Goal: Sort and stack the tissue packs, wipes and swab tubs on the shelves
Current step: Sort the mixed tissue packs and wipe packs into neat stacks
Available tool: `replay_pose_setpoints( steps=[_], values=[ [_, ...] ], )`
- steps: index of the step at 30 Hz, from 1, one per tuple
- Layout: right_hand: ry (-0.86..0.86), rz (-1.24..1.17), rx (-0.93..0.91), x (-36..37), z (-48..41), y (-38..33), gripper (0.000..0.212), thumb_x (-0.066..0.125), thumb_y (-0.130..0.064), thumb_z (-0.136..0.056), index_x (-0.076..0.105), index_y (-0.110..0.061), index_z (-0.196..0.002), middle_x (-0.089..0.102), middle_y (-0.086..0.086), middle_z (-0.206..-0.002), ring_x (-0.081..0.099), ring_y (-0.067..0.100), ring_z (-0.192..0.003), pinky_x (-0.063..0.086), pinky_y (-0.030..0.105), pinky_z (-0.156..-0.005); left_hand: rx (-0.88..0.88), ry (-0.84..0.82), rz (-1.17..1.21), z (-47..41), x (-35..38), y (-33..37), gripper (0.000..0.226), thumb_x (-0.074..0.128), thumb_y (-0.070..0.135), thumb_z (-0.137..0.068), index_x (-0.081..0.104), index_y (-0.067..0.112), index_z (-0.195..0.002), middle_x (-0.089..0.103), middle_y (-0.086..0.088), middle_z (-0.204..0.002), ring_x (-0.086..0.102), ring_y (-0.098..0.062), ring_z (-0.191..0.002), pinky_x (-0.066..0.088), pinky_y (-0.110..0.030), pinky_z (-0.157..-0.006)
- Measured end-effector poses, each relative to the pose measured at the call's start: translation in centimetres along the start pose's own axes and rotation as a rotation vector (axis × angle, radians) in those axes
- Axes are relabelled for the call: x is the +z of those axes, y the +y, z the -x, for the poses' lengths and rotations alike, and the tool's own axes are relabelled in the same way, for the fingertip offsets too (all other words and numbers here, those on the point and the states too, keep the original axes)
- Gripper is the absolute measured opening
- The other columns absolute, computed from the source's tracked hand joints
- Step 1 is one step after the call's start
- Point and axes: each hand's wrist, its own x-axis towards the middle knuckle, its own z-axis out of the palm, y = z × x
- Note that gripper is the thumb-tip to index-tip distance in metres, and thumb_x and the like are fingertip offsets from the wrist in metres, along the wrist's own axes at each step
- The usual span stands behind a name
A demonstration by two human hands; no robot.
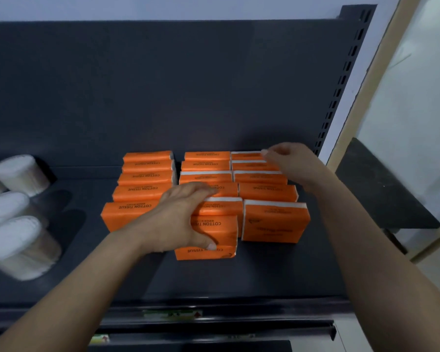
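— Where do we have our left hand [186, 217]?

— On the middle row of the orange tissue packs [142, 189]. We have clamped the near few: the fingers are curled over the top of a pack beyond the palm, and the thumb presses the front pack [206, 253], which lies flat just under the wrist side.

— And our right hand [287, 158]?

— It is at the far end of the row to the right of the left hand. The fingers are bent, and one fingertip touches the white top edge of the rearmost pack [247, 156]. We cannot tell whether we pinch it or only touch it.

— Where do the other packs sit?

— A third row stands just left of our left hand, all on the dark shelf [214, 275].

— Anything else?

— The white swab tubs [21, 175] lie on their sides well to the left of the left hand, the nearer ones blurred.
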Motion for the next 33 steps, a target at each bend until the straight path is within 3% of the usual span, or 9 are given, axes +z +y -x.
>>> replay_pose_setpoints(
  steps=[5,9,11,14,18,23,28,31,33],
  values=[
    [-0.388,0.545,0.024,-1.2,3.3,-1.6,0.060,0.074,-0.045,-0.074,0.050,-0.031,-0.127,0.039,0.000,-0.139,0.038,0.024,-0.126,0.036,0.036,-0.094,0.058,0.109,-0.151,-0.3,0.7,0.3,0.082,0.075,0.045,-0.070,0.034,0.029,-0.140,0.027,0.010,-0.142,0.001,-0.010,-0.135,0.012,-0.027,-0.112],
    [-0.371,0.827,-0.014,0.7,4.6,-0.6,0.061,0.074,-0.033,-0.077,0.046,-0.032,-0.131,0.032,0.005,-0.137,0.026,0.030,-0.129,0.030,0.045,-0.105,0.094,0.221,-0.226,-0.2,1.3,1.0,0.066,0.074,0.045,-0.070,0.046,0.025,-0.126,0.039,0.007,-0.122,0.015,-0.014,-0.124,0.021,-0.028,-0.105],
    [-0.283,0.845,-0.080,1.4,4.8,-0.2,0.051,0.070,-0.025,-0.080,0.051,-0.031,-0.128,0.035,0.007,-0.134,0.027,0.031,-0.125,0.026,0.046,-0.107,0.117,0.223,-0.266,0.3,1.7,1.1,0.060,0.072,0.047,-0.072,0.048,0.026,-0.122,0.040,0.008,-0.118,0.021,-0.015,-0.122,0.021,-0.025,-0.100],
    [-0.211,0.827,-0.132,2.1,4.8,0.2,0.045,0.062,-0.015,-0.084,0.054,-0.031,-0.125,0.039,0.007,-0.130,0.030,0.030,-0.122,0.026,0.044,-0.105,0.113,0.205,-0.283,0.8,2.0,0.8,0.062,0.072,0.045,-0.073,0.045,0.028,-0.127,0.039,0.007,-0.122,0.013,-0.016,-0.127,0.018,-0.022,-0.092],
    [-0.152,0.789,-0.167,2.6,4.8,0.4,0.038,0.055,-0.008,-0.086,0.059,-0.030,-0.116,0.047,0.006,-0.124,0.036,0.028,-0.118,0.028,0.044,-0.102,0.113,0.253,-0.276,1.0,2.2,0.8,0.061,0.071,0.040,-0.076,0.046,0.025,-0.129,0.041,0.004,-0.123,0.016,-0.020,-0.129,0.021,-0.024,-0.097],
    [-0.160,0.779,-0.178,2.6,5.3,-0.3,0.056,0.064,-0.019,-0.085,0.043,-0.026,-0.136,0.045,0.006,-0.136,0.037,0.028,-0.127,0.025,0.044,-0.107,0.119,0.261,-0.304,1.5,2.7,0.5,0.070,0.070,0.044,-0.075,0.041,0.024,-0.136,0.040,0.004,-0.126,0.009,-0.018,-0.127,0.020,-0.024,-0.095],
    [-0.119,0.528,-0.331,3.1,7.0,-2.3,0.046,0.062,-0.026,-0.088,0.049,-0.023,-0.133,0.050,0.000,-0.136,0.046,0.019,-0.125,0.037,0.031,-0.101,0.115,0.307,-0.160,2.9,2.5,-0.2,0.074,0.073,0.045,-0.072,0.039,0.028,-0.137,0.040,0.010,-0.127,0.031,-0.010,-0.119,0.022,-0.024,-0.100],
    [-0.207,0.476,-0.374,4.0,8.0,-3.5,0.049,0.065,-0.032,-0.087,0.051,-0.022,-0.132,0.051,-0.002,-0.135,0.047,0.016,-0.124,0.038,0.028,-0.100,0.030,0.437,-0.025,4.3,1.8,-1.3,0.063,0.071,0.041,-0.076,0.046,0.027,-0.132,0.042,0.012,-0.122,0.034,-0.009,-0.118,0.024,-0.026,-0.103],
    [-0.300,0.546,-0.366,5.1,8.2,-3.9,0.056,0.069,-0.037,-0.082,0.049,-0.024,-0.133,0.049,-0.002,-0.136,0.044,0.018,-0.126,0.037,0.032,-0.104,-0.123,0.546,-0.040,5.3,1.2,-2.9,0.058,0.071,0.039,-0.077,0.049,0.025,-0.130,0.042,0.006,-0.123,0.034,-0.015,-0.119,0.025,-0.029,-0.101]
  ],
)
